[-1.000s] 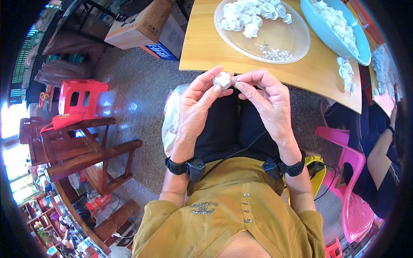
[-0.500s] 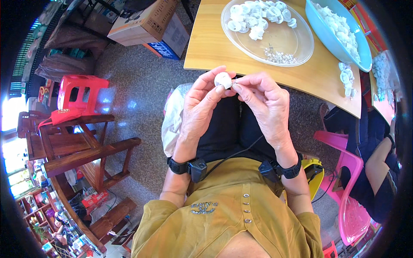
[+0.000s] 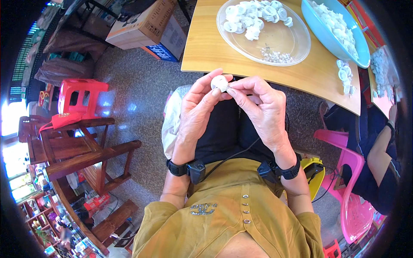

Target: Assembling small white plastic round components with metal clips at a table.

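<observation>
Pinching a small white plastic part (image 3: 220,83) in the left hand (image 3: 198,103), over the lap (image 3: 223,129), near the table (image 3: 206,36). Pinching too with the right hand (image 3: 261,102), probably on a metal pin (image 3: 228,87) touching the part, though too small to be sure. Facing a clear tray (image 3: 297,39) beyond.

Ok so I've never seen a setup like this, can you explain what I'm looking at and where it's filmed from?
There's no machine: these are a person's bare hands, filmed by a wide fisheye camera worn on the head, looking down, so straight edges bend. The left hand holds a small white part; beside it, the right hand appears to pinch a tiny piece, too small to identify. On the wooden table are a clear round tray of white parts and little metal pieces, plus a blue basin of white pieces.
</observation>
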`<state>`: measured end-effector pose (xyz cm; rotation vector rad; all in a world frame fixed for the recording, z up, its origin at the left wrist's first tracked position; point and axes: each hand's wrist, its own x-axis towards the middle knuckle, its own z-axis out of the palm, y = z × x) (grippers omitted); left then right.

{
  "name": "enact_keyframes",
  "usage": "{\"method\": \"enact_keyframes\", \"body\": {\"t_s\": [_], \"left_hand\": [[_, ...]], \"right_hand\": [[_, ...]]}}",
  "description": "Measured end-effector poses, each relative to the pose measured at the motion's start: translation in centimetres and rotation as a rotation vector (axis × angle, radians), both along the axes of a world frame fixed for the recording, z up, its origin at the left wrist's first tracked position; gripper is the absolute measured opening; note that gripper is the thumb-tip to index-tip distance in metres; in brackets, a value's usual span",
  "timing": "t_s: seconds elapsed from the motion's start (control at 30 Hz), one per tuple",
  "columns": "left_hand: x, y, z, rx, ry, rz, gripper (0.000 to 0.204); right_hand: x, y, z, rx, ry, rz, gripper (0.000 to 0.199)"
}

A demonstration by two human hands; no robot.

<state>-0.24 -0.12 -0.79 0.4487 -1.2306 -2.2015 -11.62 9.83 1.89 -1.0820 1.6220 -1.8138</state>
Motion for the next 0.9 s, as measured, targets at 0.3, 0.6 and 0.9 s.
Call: {"method": "enact_keyframes", "body": {"t_s": [0.3,0.6,0.9], "left_hand": [[0.02,0.04,-0.01,-0.034,-0.022,0.018,0.039],[0.36,-0.02,-0.08,-0.096,-0.049,0.046,0.041],[0.54,-0.17,-0.28,-0.115,0.024,0.010,0.045]], "right_hand": [[-0.11,0.08,-0.09,0.007,-0.009,0.000,0.010],[-0.26,0.35,0.01,0.016,0.011,-0.032,0.008],[-0.48,0.49,0.28,-0.027,-0.090,0.043,0.008]]}}
